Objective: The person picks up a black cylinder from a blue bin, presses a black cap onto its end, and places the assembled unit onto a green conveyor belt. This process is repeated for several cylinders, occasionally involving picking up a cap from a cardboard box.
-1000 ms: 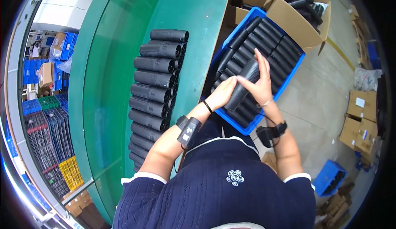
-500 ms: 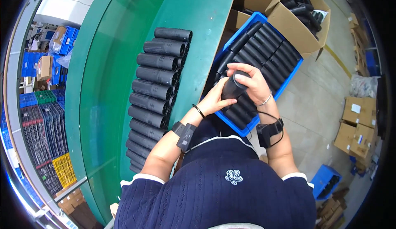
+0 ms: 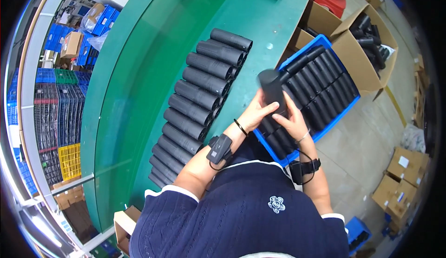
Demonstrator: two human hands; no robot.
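A black ribbed plastic tube (image 3: 272,88) is gripped from both sides, the left hand (image 3: 257,115) curled around its lower left and the right hand (image 3: 291,121) closed on its lower right, and it is held upright over the near edge of a blue plastic crate (image 3: 347,107) packed with similar black tubes (image 3: 320,83). To the left, a long row of black ribbed tubes (image 3: 200,100) is laid side by side on the green workbench (image 3: 139,95), and open cardboard boxes (image 3: 357,49) are seen just beyond the crate.

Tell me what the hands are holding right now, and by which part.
Both hands hold one black ribbed tube. The left hand and right hand wrap its lower end, while its upper end sticks up free above the blue crate.
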